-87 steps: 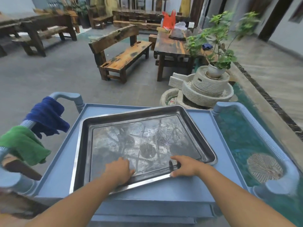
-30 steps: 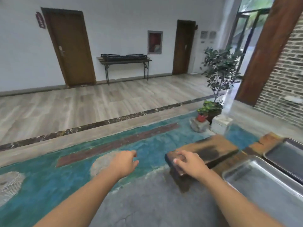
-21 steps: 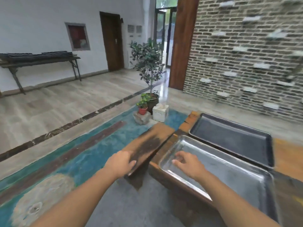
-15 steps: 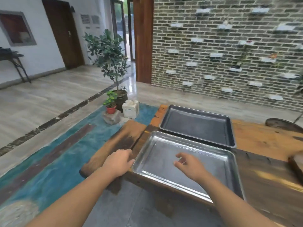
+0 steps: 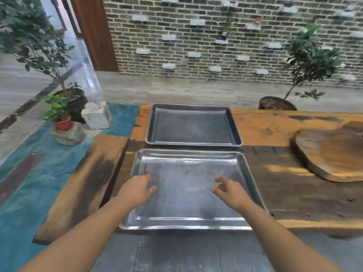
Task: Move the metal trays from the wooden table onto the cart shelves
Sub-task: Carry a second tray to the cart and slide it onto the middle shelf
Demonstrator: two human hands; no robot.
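Two metal trays lie on the wooden table point(image 5: 279, 126). The near tray point(image 5: 188, 216) is shiny and sits at the table's front edge. Behind it lies a darker tray point(image 5: 193, 124). My left hand point(image 5: 137, 190) hovers over the near tray's left part with fingers loosely curled, holding nothing. Over the tray's right part my right hand point(image 5: 228, 191) hangs the same way, fingers relaxed and empty. Whether either hand touches the tray I cannot tell. The cart is out of view.
A wooden bench point(image 5: 86, 179) runs along the table's left end. A round wooden slab point(image 5: 330, 154) lies on the table at the right. Potted plants point(image 5: 59, 112) and a stone block point(image 5: 96, 114) stand on the floor at left. A brick wall is behind.
I have turned from the cart, where a tray was set down, round to the wooden table. Both hands, empty, have come over the near shiny tray.
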